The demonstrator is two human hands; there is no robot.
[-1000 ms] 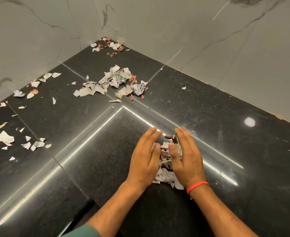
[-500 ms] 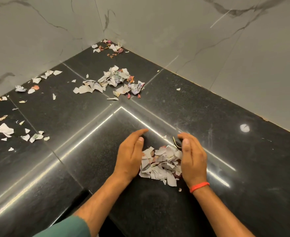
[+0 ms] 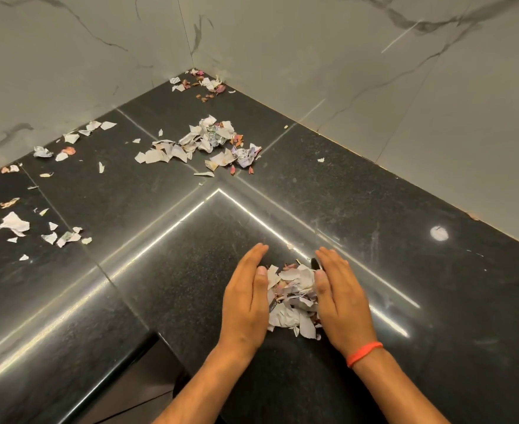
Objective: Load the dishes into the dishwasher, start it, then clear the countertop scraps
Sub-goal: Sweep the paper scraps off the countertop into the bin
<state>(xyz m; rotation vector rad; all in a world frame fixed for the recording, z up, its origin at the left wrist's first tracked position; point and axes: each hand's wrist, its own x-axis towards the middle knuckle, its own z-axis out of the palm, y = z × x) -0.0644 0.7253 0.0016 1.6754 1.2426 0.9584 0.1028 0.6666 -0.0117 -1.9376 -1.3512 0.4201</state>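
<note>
Scraps (image 3: 293,296) heaped on desk (image 3: 166,283) between my palms | left hand (image 3: 246,298), right hand (image 3: 342,304): fingers straight, together, walling pile | risk: loose bits escape underneath when lifting.

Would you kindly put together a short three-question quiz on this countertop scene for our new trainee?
1. True or false: the left hand and right hand flank a heap of paper scraps.
2. Which wrist wears the orange band? A) left B) right
3. Fill in: the largest loose pile of scraps lies on the black ____, nearer the wall corner.

Key: 1 true; 2 B; 3 countertop.
</note>
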